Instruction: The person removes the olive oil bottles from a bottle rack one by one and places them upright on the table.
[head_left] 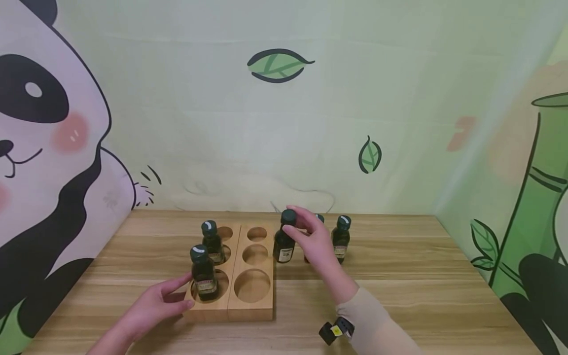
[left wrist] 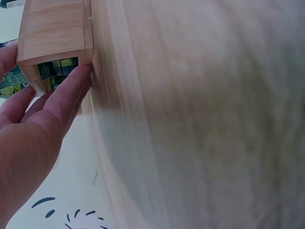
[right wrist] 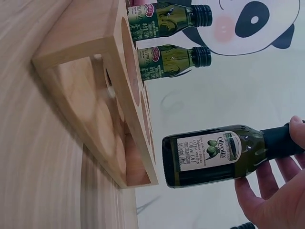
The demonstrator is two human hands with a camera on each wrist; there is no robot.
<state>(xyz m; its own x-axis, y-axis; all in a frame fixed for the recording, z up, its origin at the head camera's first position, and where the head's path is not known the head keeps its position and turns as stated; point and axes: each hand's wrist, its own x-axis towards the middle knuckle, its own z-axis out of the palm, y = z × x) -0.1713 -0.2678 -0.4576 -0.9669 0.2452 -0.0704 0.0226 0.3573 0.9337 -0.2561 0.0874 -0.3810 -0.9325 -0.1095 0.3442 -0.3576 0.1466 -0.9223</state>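
Note:
My right hand point(head_left: 312, 236) pinches the dark cap and neck of a small green glass olive oil bottle point(right wrist: 205, 155), its white label facing the right wrist camera. The bottle hangs upright beside the right edge of a wooden rack point(head_left: 250, 313) with round holes in different sizes. Two similar bottles stand in the rack's left column, one in the large front hole point(head_left: 205, 276) and one in the middle hole point(head_left: 212, 241). At the rack's front left corner, my left hand point(head_left: 155, 303) touches the wood with extended fingers point(left wrist: 71, 93) and thumb.
Right of the rack, another bottle point(head_left: 341, 239) stands on the wood-grain table point(head_left: 399, 286). One more bottle point(head_left: 320, 217) is mostly hidden behind my right hand. A printed panda backdrop point(head_left: 199, 123) rises at the table's back edge.

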